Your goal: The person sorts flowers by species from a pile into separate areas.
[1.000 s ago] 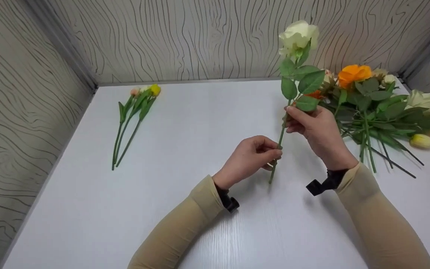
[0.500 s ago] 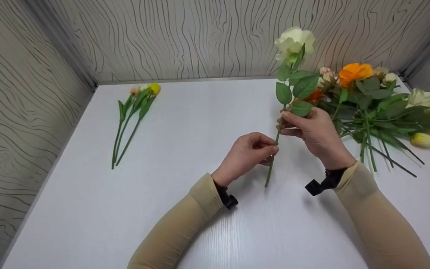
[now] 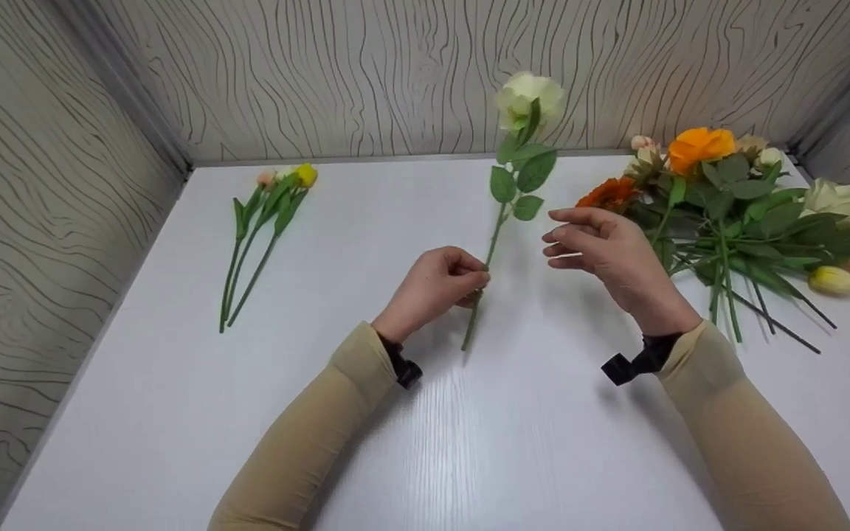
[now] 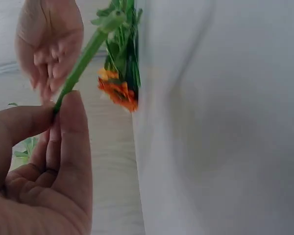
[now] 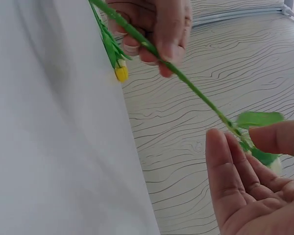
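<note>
A white rose (image 3: 530,103) with green leaves stands tilted above the table, its bloom up and away from me. My left hand (image 3: 436,289) pinches its stem (image 4: 81,67) low down between thumb and fingers; the cut end pokes out below. Off to the right of the stem, my right hand (image 3: 602,258) is apart from the rose, its fingers loosely extended and thumb spread. In the right wrist view nothing lies between the right hand's (image 5: 257,181) thumb and fingers; the leaves show behind them.
Three tulips (image 3: 266,221) lie at the left of the white table (image 3: 366,221). A heap of flowers lies at the right, with an orange flower (image 3: 699,150), a red-orange flower (image 3: 608,194), a white rose bloom (image 3: 838,200) and a yellow tulip (image 3: 833,280). A patterned wall (image 3: 366,81) stands behind.
My right hand has let go of the rose's stem and its fingers have spread. The left hand has carried the rose leftward, away from the right hand.
</note>
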{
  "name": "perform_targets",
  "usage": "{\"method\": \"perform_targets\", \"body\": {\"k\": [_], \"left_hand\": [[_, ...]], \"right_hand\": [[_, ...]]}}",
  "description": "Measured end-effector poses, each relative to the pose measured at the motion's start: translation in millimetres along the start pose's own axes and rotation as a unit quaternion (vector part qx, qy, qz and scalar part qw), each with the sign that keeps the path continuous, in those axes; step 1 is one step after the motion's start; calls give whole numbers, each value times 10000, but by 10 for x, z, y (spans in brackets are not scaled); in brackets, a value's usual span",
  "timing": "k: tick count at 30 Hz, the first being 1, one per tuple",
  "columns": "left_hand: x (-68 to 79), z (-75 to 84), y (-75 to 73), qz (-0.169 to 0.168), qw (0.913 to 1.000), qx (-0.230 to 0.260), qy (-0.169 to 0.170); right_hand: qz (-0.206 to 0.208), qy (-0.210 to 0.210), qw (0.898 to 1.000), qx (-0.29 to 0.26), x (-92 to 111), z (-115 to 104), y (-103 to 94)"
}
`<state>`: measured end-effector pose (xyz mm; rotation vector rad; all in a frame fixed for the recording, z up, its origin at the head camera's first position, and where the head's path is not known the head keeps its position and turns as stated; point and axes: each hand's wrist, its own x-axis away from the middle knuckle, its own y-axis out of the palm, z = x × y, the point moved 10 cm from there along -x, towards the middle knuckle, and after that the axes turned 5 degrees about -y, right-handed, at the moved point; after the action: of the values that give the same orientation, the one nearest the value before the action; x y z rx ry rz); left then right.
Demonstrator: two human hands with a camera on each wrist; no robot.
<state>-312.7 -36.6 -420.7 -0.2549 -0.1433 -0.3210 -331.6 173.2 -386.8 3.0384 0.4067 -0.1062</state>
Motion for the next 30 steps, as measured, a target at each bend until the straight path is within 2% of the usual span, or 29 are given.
{"method": "perform_targets", "body": {"k": [3,6,8,10,13,19,25,30], "left_hand": [[-16,-200,-446,375,9970,-498,-458],[17,-412,-844,718,9887,-877,-986],[59,-513,-1026,846,9837,-1026,-1214],[91,-582,-1139,905,9800,-1150,-1347],[112,-631,-1199,887,9777,-1280,-1406],[123,-685,-1220,905,9761,-1313,-1475],[166,-712,-1253,1004,9728,-1312,-1624],[186,-711,-1263,947,9728,-1334,-1638]], "right_hand": [[40,-35,10000,22,8,-20,-25],[69,-61,9999,113,14,-36,-39],[121,-30,9997,191,16,-36,-52],[177,9,9995,253,19,-33,-66],[185,28,9996,201,30,-33,-76],[-5,-47,10000,44,33,-25,-36],[-142,-64,9997,195,2,5,11],[-220,-15,9995,241,-24,45,39]]}}
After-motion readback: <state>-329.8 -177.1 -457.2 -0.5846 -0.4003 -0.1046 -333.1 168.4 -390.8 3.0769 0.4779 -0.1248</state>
